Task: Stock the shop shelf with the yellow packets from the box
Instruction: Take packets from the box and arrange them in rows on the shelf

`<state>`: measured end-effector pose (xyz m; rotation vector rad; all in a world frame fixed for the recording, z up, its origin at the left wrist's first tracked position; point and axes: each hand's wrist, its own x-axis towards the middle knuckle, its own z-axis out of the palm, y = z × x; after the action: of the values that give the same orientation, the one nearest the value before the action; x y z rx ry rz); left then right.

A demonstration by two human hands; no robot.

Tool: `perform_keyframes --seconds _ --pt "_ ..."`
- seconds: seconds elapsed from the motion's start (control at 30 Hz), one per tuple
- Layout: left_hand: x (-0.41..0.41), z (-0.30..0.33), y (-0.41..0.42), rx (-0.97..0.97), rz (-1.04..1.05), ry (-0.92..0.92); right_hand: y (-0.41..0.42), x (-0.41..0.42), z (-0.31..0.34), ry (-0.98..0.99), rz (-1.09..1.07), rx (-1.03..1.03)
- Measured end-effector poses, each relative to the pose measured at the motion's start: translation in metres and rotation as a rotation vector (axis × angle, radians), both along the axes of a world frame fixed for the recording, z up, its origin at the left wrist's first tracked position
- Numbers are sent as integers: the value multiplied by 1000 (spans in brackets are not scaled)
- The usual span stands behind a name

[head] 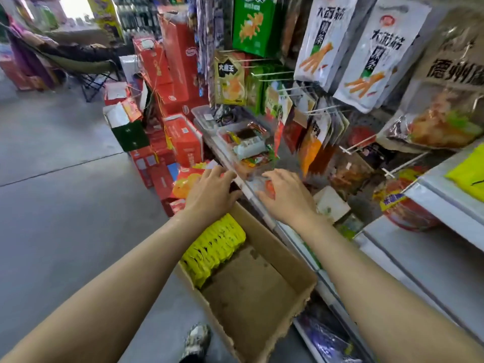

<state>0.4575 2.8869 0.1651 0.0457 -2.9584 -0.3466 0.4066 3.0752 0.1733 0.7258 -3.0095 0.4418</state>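
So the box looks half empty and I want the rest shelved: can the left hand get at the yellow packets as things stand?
Probably yes. The left hand is at the shelf edge just above the open cardboard box, and the yellow packets lie uncovered below it.

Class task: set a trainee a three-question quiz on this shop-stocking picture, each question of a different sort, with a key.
1. True or false: the cardboard box is full of yellow packets.
2. Which hand is over the clear tub on the shelf edge: A left hand, B right hand?
3. Fill in: the loose yellow packet lies on the ___ shelf at the right.

Key: 1 false, about half is bare; 2 B; 3 upper.
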Motion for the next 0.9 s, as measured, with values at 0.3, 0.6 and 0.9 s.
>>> perform_keyframes --seconds 0.3,0.6,0.9 --pt "-87 -165 -92 16 -205 -454 -72 -49 -166 -453 -170 19" --pt "-93 -329 -154 91 -352 -1138 -131 -23 -336 -1043 -324 -50" --pt "-94 -380 -162 84 -374 -1304 -171 -9 -405 -1201 -457 -341"
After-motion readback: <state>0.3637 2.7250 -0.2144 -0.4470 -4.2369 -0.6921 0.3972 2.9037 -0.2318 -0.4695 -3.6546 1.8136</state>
